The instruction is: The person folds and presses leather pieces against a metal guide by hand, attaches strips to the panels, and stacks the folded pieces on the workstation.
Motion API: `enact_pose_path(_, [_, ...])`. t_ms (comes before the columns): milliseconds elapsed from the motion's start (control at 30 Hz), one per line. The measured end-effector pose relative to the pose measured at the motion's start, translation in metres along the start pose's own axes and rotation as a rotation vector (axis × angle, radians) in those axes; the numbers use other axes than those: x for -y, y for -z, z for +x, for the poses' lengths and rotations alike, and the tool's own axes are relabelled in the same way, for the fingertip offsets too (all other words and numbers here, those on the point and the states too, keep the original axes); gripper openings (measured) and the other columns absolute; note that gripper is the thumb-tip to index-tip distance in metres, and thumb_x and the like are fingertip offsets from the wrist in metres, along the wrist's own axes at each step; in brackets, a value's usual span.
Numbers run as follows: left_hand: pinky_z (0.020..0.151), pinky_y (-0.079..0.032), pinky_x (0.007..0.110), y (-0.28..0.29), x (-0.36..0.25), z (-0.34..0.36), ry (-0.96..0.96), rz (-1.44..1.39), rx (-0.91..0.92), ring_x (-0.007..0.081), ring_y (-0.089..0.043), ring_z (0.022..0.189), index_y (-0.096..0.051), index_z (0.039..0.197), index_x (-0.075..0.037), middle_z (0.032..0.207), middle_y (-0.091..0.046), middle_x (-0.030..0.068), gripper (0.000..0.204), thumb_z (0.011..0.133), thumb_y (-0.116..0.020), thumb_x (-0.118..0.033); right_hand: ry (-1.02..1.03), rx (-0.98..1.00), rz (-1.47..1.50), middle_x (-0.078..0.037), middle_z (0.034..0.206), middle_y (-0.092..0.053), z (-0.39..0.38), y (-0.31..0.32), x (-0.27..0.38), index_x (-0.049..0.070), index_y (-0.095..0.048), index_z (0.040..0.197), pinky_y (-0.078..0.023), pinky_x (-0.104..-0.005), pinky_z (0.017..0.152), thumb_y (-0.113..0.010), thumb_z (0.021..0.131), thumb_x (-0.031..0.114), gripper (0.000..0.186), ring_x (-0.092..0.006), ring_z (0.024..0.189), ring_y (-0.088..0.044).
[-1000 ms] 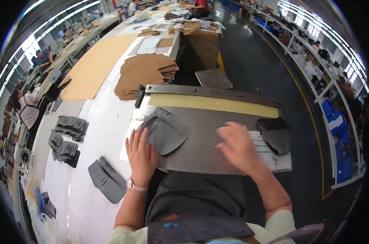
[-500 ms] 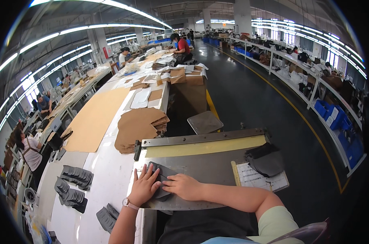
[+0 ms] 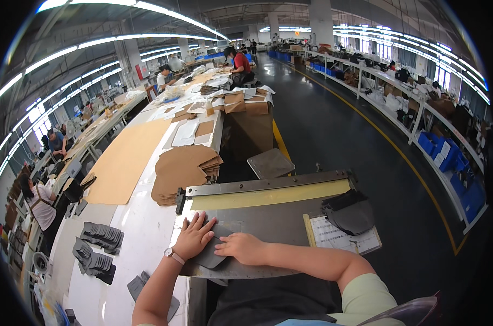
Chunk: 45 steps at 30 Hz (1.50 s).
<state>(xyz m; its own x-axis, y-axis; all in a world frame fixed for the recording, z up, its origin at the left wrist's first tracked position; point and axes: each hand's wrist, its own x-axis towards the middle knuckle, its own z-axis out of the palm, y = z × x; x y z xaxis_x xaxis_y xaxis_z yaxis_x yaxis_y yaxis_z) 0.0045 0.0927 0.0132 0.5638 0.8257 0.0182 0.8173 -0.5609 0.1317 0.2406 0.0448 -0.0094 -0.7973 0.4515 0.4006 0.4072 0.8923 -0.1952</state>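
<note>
Flat on the metal work plate (image 3: pixel 273 223) in front of me lies a dark grey cut piece (image 3: pixel 210 256), partly covered by my hands. My left hand (image 3: pixel 195 238), with a watch at the wrist, rests over its left side, fingers spread and open. From the right, my right hand (image 3: pixel 241 248) reaches across and touches the piece's right edge, fingers stretched out and open. A stack of dark grey pieces (image 3: pixel 348 214) sits at the plate's right end, on a printed sheet (image 3: pixel 339 237). Neither hand grips anything.
A metal bar (image 3: pixel 268 183) with a yellow strip (image 3: pixel 273 195) borders the plate's far side. Left on the white table (image 3: pixel 143 239) are fanned grey pieces (image 3: pixel 97 255), a brown stack (image 3: pixel 184 171) and a tan sheet (image 3: pixel 127 163). A stool (image 3: pixel 271 163) stands beyond; co-workers sit farther off.
My left hand has shifted slightly on the plate, and more of the grey piece shows between and below my hands. The whole view has moved a little.
</note>
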Motion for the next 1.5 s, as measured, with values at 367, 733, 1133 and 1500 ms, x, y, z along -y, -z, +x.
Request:
enact_pose_path(367, [0.121,-0.011,0.058,-0.005,-0.024,-0.005,-0.221,0.06,0.007,0.035,-0.021,0.152,-0.035,0.155,-0.035,0.163,-0.026,0.0162,0.048,0.108,-0.031,-0.042,-0.37,0.15,0.571,-0.022,0.094,-0.067,-0.024,0.084,0.016,-0.001,-0.066,0.096,-0.049,-0.042,0.075,-0.054,0.088,0.006,0.016,-0.04,0.086,-0.065])
enact_pose_path(733, [0.119,-0.018,0.062,0.004,-0.026,0.006,-0.224,0.224,-0.081,0.0356,-0.024,0.151,-0.03,0.157,-0.026,0.163,-0.023,0.0184,0.061,0.103,-0.045,-0.047,-0.685,-0.571,0.881,0.0,0.102,-0.069,-0.04,0.148,-0.016,-0.002,-0.063,0.121,-0.049,-0.0242,0.084,-0.056,0.102,0.009,0.023,-0.0042,0.093,-0.058])
enact_pose_path(1133, [0.106,-0.043,0.045,0.042,-0.104,0.098,-0.245,-0.384,-0.306,0.0352,-0.057,0.126,-0.044,0.148,-0.008,0.149,-0.047,0.0217,0.054,0.1,-0.054,-0.028,-0.547,-0.033,-0.341,-0.021,0.131,-0.061,-0.075,0.06,-0.084,0.004,-0.066,0.12,-0.045,-0.0475,0.105,-0.061,0.095,0.024,0.033,-0.0367,0.127,-0.055])
enact_pose_path(1500, [0.111,-0.037,0.054,-0.003,-0.1,0.126,-0.262,0.038,-0.135,0.0317,-0.054,0.13,-0.057,0.128,-0.008,0.138,-0.057,0.0176,0.04,0.091,-0.064,-0.02,-0.757,-0.033,-0.383,-0.024,0.14,-0.054,-0.075,0.059,-0.088,-0.006,-0.054,0.133,-0.035,-0.0463,0.115,-0.056,0.098,0.025,0.047,-0.0363,0.136,-0.047])
